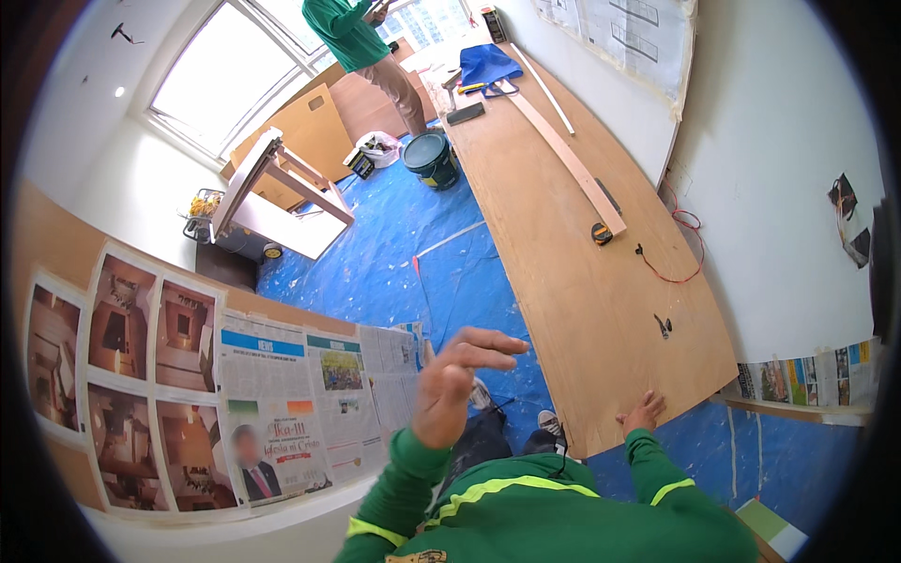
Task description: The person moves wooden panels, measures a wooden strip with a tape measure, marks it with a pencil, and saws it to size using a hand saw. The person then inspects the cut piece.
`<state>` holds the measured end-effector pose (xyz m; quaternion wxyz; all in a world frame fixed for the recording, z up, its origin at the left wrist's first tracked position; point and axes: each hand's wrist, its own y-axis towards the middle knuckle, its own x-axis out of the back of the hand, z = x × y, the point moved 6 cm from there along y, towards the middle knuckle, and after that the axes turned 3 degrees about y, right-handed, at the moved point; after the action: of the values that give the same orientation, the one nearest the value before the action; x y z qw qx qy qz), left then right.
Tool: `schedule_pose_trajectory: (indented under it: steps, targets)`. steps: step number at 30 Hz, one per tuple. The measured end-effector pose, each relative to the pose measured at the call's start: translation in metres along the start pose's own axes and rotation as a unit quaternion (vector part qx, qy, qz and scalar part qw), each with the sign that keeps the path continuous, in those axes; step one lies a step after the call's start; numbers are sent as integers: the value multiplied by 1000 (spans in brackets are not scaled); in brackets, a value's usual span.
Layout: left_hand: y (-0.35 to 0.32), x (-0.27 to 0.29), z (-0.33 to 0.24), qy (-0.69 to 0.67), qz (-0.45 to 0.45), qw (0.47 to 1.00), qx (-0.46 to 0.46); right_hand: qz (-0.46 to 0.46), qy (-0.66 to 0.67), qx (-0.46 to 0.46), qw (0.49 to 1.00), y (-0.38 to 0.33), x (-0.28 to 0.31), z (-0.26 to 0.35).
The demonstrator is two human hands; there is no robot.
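Observation:
My left hand (460, 380) is raised over the blue floor sheet, left of a plywood-topped bench (563, 328). Its fingers stretch to the right, and nothing shows in them. At the bench's near end, my right hand (644, 413) rests with spread fingers on the plywood. Small dark pliers or cutters (663, 326) lie a short way beyond it. Farther along are a thin red wire (678, 279), a black and orange tape measure (602, 234) and a long pale wooden strip (563, 159).
A blue cloth bag (488, 66) sits toward the bench's far end. Left of the bench stands a lidded bucket (429, 158); beyond it, a person (335, 33) in green. A wooden frame (291, 192) leans farther left. Newspaper and photos cover a near-left panel (253, 324).

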<state>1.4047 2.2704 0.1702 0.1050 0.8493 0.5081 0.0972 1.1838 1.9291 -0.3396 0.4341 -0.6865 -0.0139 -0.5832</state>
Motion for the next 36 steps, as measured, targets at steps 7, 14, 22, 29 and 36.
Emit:
schedule_pose_trajectory:
  steps: [7, 14, 22, 29, 36]
  targets:
    - [79, 33, -107, 11, 25, 959, -284, -21, 17, 27, 999, -4, -23, 0]
    - [114, 166, 12, 364, 129, 912, -139, 151, -282, -10, 948, 33, -44, 0]
    - [19, 386, 205, 399, 200, 867, 224, 327, -13, 144, 934, -22, -96, 267]
    - [11, 480, 225, 369, 111, 877, 287, 314, 117, 146, 931, 29, -76, 450]
    - [44, 575, 265, 330, 35, 874, 355, 236, -29, 286, 928, 178, -40, 591]
